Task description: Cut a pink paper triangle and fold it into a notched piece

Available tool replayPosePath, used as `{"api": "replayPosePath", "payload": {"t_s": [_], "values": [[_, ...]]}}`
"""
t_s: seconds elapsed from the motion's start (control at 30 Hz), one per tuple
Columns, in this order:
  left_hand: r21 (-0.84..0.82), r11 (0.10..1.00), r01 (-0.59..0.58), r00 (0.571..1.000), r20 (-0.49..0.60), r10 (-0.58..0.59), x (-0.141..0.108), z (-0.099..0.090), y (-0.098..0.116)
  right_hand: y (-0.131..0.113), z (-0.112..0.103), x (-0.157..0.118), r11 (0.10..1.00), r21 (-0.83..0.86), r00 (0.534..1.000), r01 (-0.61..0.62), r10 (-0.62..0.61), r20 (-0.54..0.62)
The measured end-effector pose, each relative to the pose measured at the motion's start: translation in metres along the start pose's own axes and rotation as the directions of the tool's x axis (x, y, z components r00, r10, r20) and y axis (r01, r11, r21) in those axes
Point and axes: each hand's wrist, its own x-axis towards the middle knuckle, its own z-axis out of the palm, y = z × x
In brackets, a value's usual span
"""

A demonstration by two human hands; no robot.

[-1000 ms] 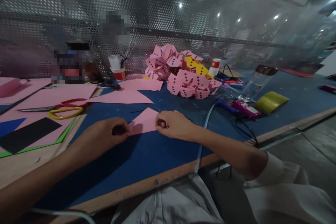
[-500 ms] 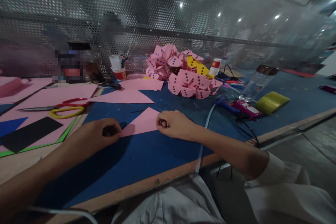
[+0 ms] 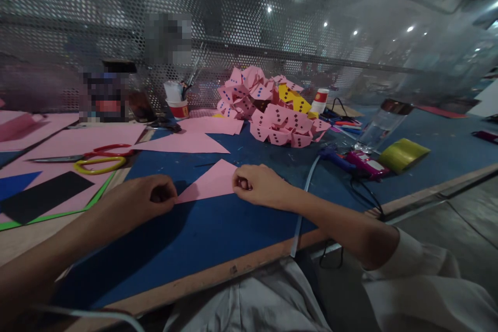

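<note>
A pink paper triangle [image 3: 212,182] lies on the blue table mat [image 3: 218,238], its long edge towards me and its peak pointing away. My left hand [image 3: 150,199] pinches the left corner between thumb and fingertips. At the right corner, my right hand [image 3: 259,185] is closed on the paper, and its fingers cover that end. Beyond the triangle lies a larger pink paper piece [image 3: 187,143] with a pointed right end. Scissors [image 3: 99,161] with red and yellow handles rest on pink sheets to the left of my hands.
A heap of folded pink paper shapes [image 3: 282,119] with dots stands at the back. To the right are a glue gun [image 3: 338,160], a magenta object [image 3: 368,164], yellow tape [image 3: 404,155] and a clear bottle [image 3: 381,124]. A pale cable [image 3: 307,187] crosses the mat. A paper cup [image 3: 178,106] holds tools.
My left hand has shifted very slightly left, with the triangle's corner still in its fingers. My right hand and the paper look almost the same.
</note>
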Motion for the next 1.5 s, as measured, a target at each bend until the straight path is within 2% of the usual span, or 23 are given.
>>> {"api": "replayPosePath", "payload": {"t_s": [0.33,0.7,0.83,0.93,1.0,1.1,1.23,1.5], "values": [[0.077,0.997,-0.021,1.0,0.019,0.02,0.003,-0.002,-0.013,-0.002,-0.001,-0.001,1.0,0.005,1.0,-0.001,0.0,0.003],[0.022,0.994,-0.111,0.993,0.041,0.11,0.004,-0.007,-0.031,0.0,0.001,0.0,1.0,0.009,1.0,0.009,-0.009,-0.003],[-0.029,0.989,-0.144,0.989,-0.029,0.144,0.003,-0.01,-0.017,-0.002,0.0,0.0,1.0,-0.001,1.0,0.01,-0.01,-0.004],[-0.081,0.984,-0.16,0.982,-0.117,0.15,0.003,-0.004,0.0,-0.002,0.0,-0.001,1.0,-0.011,1.0,0.015,-0.015,-0.005],[-0.142,0.978,-0.15,0.983,-0.127,0.132,0.005,0.003,0.012,-0.003,0.0,-0.001,1.0,-0.011,1.0,0.016,-0.016,-0.007],[-0.232,0.956,-0.181,0.983,-0.081,0.167,0.012,0.017,0.027,-0.003,0.001,-0.001,1.0,-0.015,1.0,0.014,-0.014,-0.02],[-0.22,0.954,-0.206,0.975,-0.127,0.181,0.021,0.028,0.04,-0.003,0.001,-0.001,1.0,-0.025,1.0,0.016,-0.016,-0.017],[-0.125,0.958,-0.256,0.956,-0.179,0.232,0.029,0.038,0.048,-0.003,0.001,-0.001,1.0,-0.016,1.0,0.018,-0.018,-0.016]]}}
